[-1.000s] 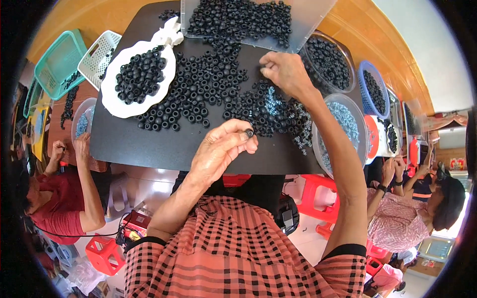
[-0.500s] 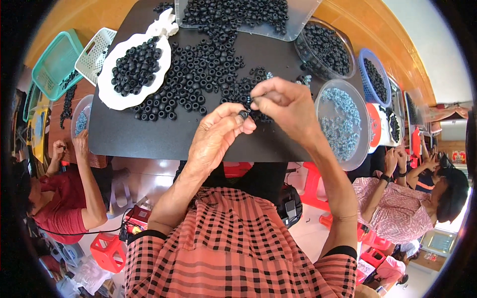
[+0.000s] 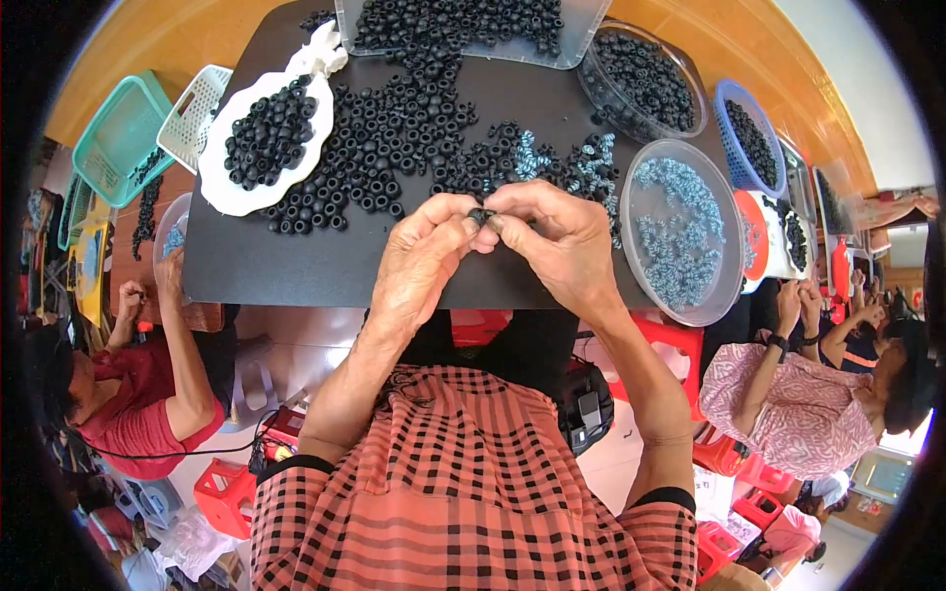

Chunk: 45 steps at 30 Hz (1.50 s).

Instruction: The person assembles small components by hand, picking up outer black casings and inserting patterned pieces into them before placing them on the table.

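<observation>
Above the near part of a dark tabletop (image 3: pixel 286 271), my two hands meet. My left hand (image 3: pixel 416 251) is closed, pinching a small round black piece (image 3: pixel 479 215), like a bead with a hole, between thumb and fingertips. Right up against that piece, the thumb and forefinger of my right hand (image 3: pixel 564 241) are pressed together; whatever lies between them is too small to make out. Just beyond my fingers spreads a heap of similar black pieces (image 3: pixel 384 133). Small blue and black coiled pieces (image 3: pixel 530 156) lie at its right side.
A white scalloped plate (image 3: pixel 219 192) of black pieces stands left. A clear bin (image 3: pixel 581 51) and round tub (image 3: pixel 702 118) of black pieces sit farther back. Rightward is a clear bowl (image 3: pixel 690 313) of blue coiled pieces. People (image 3: pixel 148 394) work on both sides; red stools (image 3: pixel 225 492) stand below.
My right hand has come down and left, so its fingertips now meet the black piece in my left hand. The view has shifted slightly.
</observation>
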Tool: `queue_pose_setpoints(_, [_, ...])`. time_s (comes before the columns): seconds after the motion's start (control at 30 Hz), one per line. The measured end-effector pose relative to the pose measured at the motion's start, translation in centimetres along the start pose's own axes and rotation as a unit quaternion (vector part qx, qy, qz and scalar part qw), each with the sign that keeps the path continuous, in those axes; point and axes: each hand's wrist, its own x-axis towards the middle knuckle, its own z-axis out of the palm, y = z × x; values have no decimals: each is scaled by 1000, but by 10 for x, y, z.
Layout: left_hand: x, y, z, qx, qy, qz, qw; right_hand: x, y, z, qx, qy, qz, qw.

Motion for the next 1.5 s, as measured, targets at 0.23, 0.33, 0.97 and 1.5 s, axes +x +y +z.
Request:
queue_pose_setpoints(0.23, [-1,-3,1,48,5,27,998,0,-7,-1,-189,-7,-133,973])
queue_pose_setpoints(0.33, [-3,-6,2,82,29,34,996,-2,-9,3,-227,-5,-158,961])
queue_pose_setpoints(0.97, [-2,-4,10,5,31,12,999,-7,16,12,-256,61,-192,945])
queue_pose_setpoints(1.5, [-3,-6,5,12,9,19,1000,-5,8,13,-274,52,-173,945])
